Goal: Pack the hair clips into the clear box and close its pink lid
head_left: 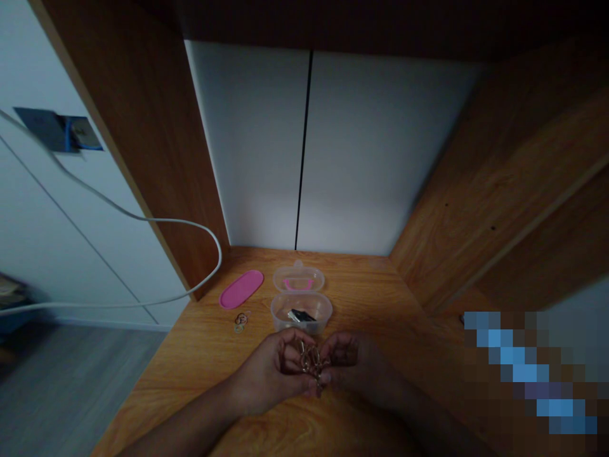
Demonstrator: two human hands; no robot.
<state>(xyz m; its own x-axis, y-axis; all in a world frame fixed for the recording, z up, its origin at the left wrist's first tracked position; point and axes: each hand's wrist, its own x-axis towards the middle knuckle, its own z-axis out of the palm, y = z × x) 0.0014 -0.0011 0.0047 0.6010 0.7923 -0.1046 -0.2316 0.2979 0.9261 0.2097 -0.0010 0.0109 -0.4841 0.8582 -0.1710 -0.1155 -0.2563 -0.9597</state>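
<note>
My left hand (273, 374) and my right hand (359, 368) meet over the front of the wooden surface. Between them is a tangled bunch of shiny metal rings and clasps (311, 360). The fingers of both hands are curled and pinch this bunch from either side. Just beyond my hands stands a clear plastic box (325, 310), its hinged lid (280, 279) laid back and showing a pink handle. Inside the box lies a dark, flat item with a silvery part. Dim light blurs the finer shapes of the metal pieces.
A pink oval tray (242, 289) lies left of the box, with several small rings (241, 318) in front of it. A white cable (209, 231) loops in from the left. Wooden side panels (476, 190) and a white back wall (266, 146) enclose the wooden surface (190, 368).
</note>
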